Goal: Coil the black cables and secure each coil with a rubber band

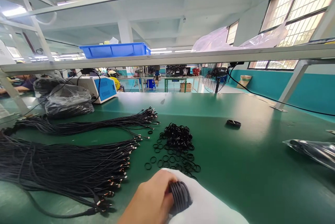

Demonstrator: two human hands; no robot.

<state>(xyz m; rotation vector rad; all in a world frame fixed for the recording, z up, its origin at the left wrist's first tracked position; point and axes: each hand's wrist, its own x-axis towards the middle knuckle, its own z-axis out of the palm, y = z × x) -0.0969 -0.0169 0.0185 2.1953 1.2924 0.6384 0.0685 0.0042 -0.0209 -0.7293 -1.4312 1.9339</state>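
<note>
Clasping a ridged black cable coil [180,196], left fingers [165,179] bend.

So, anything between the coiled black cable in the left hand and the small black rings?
Yes. In the head view, the edge of a smooth white shape crosses between the coiled black cable and the small black rings. Material unclear.

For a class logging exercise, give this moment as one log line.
left hand: holding coiled black cable; right hand: not visible; ahead: black rings; leftward: black cables
</note>
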